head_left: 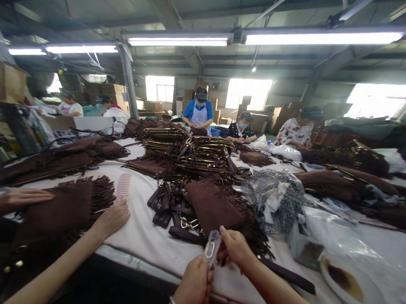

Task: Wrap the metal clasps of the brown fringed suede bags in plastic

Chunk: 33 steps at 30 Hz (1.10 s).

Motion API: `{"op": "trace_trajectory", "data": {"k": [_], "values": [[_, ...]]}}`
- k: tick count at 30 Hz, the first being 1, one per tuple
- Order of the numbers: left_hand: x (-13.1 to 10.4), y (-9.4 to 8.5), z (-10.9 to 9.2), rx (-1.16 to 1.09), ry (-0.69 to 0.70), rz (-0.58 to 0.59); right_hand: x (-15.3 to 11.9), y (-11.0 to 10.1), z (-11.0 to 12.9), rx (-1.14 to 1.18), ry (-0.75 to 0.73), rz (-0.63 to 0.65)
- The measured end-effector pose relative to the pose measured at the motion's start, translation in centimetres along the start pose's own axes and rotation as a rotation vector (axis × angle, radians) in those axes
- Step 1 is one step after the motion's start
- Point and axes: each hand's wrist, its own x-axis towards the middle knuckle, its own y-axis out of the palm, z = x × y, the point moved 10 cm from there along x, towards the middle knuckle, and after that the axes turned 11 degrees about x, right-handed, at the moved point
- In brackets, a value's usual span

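Observation:
In front of me, my left hand (194,280), with a bracelet at the wrist, is closed around a gold buckle (210,249) wrapped in clear plastic. My right hand (239,249) is at the upper right side of the wrapping, thumb and fingers pinched together at its edge. Just beyond lies a dark brown fringed bag (214,205), partly hidden by my hands. Left of that bag, a heap of dark straps with gold clips (172,211) rests on the white cloth. A loose strap end (292,276) lies to the right of my right hand.
At left, a co-worker's hand (113,218) holds a pink comb (124,186) beside a fringed brown bag (62,207). Stacked gold-edged bags (203,154) stand mid-table. At right are a speckled plastic bag (274,200) and a stained white dish (350,280). Several people work beyond.

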Motion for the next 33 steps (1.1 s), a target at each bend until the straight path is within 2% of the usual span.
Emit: {"op": "trace_trajectory", "data": {"k": [2,4,5,7,13,17,20,25,27,31,33], "values": [[0.0,-0.2,0.2,-0.017,-0.007,0.01,-1.7,0.0,4.0,-0.277,-0.314,0.073],[-0.2,-0.2,0.2,-0.044,-0.006,0.027,-4.8,2.3,6.9,-0.628,-0.681,0.244],[-0.3,-0.1,0.1,-0.055,-0.003,0.032,-6.2,3.6,7.3,-0.775,-0.815,0.329],[-0.3,0.0,0.0,-0.045,0.003,0.031,-7.5,5.2,7.0,-0.944,-0.942,0.417],[-0.4,1.1,0.2,0.056,0.089,0.016,-5.2,6.9,8.2,-1.181,-0.97,0.38],[-0.6,1.1,0.6,0.021,0.059,0.032,-6.1,7.2,9.7,-1.114,-0.949,0.519],[-0.8,0.5,1.0,-0.042,-0.008,0.038,-7.4,7.2,9.0,-1.082,-0.948,0.616],[-0.7,0.6,1.6,-0.069,-0.036,0.056,-7.4,7.1,6.8,-1.132,-0.985,0.594],[-0.4,0.2,1.2,0.0,0.022,-0.012,-7.0,7.4,6.2,-1.188,-0.982,0.608],[-0.8,-1.5,-1.4,0.242,0.252,-0.244,-6.0,8.2,5.7,-1.347,-0.927,0.651],[-1.0,-1.8,-1.8,0.286,0.271,-0.285,-5.7,8.5,5.8,-1.39,-0.901,0.664]]}}
